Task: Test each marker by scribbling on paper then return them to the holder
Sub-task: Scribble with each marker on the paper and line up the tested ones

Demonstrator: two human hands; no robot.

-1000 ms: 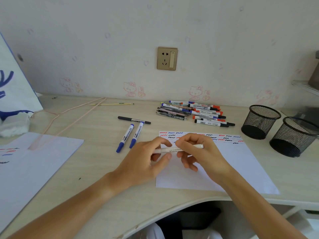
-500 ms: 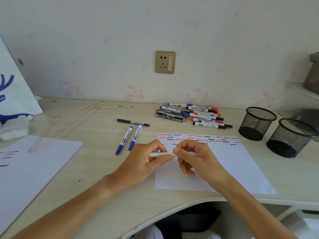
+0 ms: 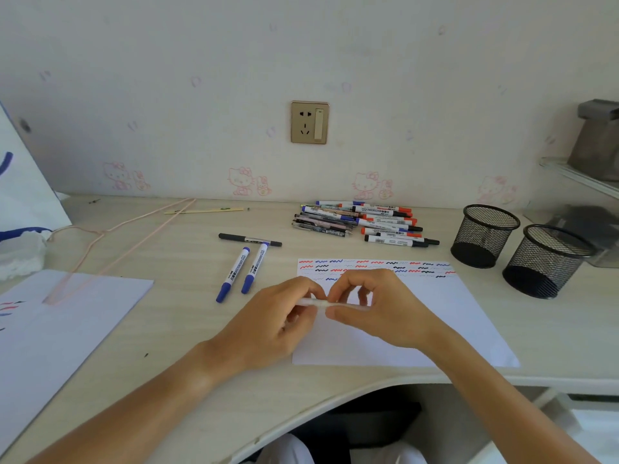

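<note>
Left hand (image 3: 274,324): pinches the white marker (image 3: 321,303) at its left end, frame centre.
Right hand (image 3: 378,308): fingers curled round the marker's right part.
Marker: above the scribbled paper (image 3: 435,316); both ends hidden, colour indeterminate.
Holders (image 3: 484,236): two mesh cups, right of frame; contents indiscernible.

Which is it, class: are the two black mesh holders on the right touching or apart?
Cannot tell. In the head view the nearer holder overlaps the farther holder, hiding any contact or gap.

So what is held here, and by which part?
A white marker, held level over the paper: left hand pinches its left end, right hand grips its right part.
</note>
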